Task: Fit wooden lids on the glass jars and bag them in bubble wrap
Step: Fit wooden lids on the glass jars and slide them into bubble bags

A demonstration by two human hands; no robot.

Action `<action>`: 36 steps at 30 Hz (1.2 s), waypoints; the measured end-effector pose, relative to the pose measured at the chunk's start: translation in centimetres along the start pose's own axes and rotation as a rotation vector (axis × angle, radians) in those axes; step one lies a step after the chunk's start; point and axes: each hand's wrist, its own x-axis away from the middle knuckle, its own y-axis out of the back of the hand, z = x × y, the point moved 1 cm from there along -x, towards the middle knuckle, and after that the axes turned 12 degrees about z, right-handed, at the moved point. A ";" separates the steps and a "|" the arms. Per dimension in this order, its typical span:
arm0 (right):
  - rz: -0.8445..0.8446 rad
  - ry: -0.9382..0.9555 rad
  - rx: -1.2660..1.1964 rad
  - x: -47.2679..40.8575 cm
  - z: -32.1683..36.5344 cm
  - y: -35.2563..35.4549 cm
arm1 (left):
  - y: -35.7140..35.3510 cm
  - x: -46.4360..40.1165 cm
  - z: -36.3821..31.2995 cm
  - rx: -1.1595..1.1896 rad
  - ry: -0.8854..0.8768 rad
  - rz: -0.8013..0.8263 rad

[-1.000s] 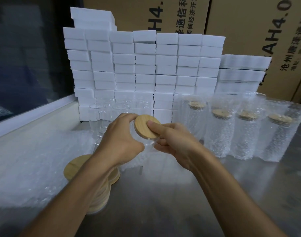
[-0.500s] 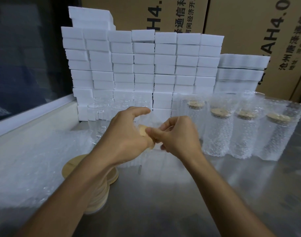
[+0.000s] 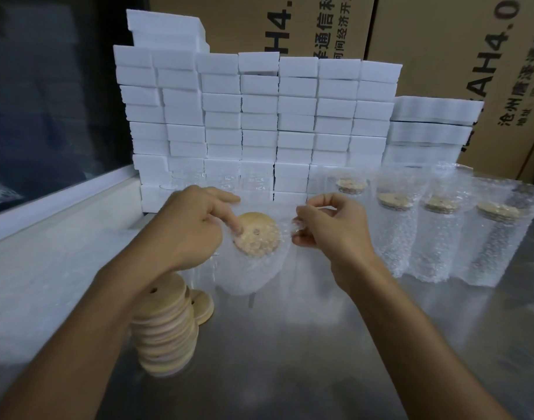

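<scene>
A glass jar with a round wooden lid (image 3: 257, 234) sits inside a bubble wrap bag (image 3: 253, 274) at the middle of the steel table (image 3: 290, 374). My left hand (image 3: 190, 228) holds the bag's left edge, with one finger touching the lid through the wrap. My right hand (image 3: 329, 228) pinches the bag's right edge beside the lid. A tall stack of loose wooden lids (image 3: 165, 325) stands under my left forearm. Several bagged, lidded jars (image 3: 441, 231) stand in a row to the right. Bare glass jars (image 3: 223, 180) stand behind my hands.
A wall of stacked white foam blocks (image 3: 259, 116) rises behind the jars, with brown cartons (image 3: 441, 40) behind it. Flat bubble wrap bags (image 3: 47, 268) lie on the left of the table, below a white window ledge (image 3: 56, 201).
Earlier both hands pressed the lid onto the jar. Now the lidded jar is inside a bubble wrap bag and my hands have parted to hold the bag's two edges.
</scene>
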 end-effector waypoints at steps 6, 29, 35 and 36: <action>0.065 -0.068 -0.216 -0.3 -0.1 0.1 | -0.4 0.0 0.9 -0.075 0.033 0.000; 0.849 -0.080 0.428 1.0 -6.1 -0.4 | -0.7 -0.5 1.3 0.334 0.136 0.023; 0.822 0.141 0.442 1.0 -7.1 -1.9 | -1.4 0.1 1.0 0.228 0.098 0.173; 0.825 0.150 0.437 1.0 -7.3 -2.0 | -1.5 0.0 1.1 0.200 0.088 0.147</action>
